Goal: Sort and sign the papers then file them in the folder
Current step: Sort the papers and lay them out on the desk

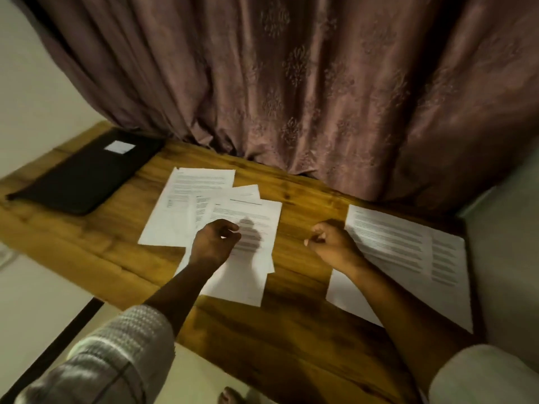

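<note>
On the desk [297, 325], loose papers [233, 217] fan out at centre, long axes running roughly away from the person and leaning right. Left hand [214, 243] rests curled on the top sheet, gripping nothing visible. Right hand [329, 242] is a loose fist beside a second pile [408, 258], which angles toward the right. Black folder [84, 176] lies closed at far left, its length slanting toward the curtain [291, 83].

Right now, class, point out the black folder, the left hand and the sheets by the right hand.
black folder [78, 179], head view, middle of its cover.
left hand [214, 242], head view, back of the hand.
right-side sheets [408, 258], head view, printed area.
</note>
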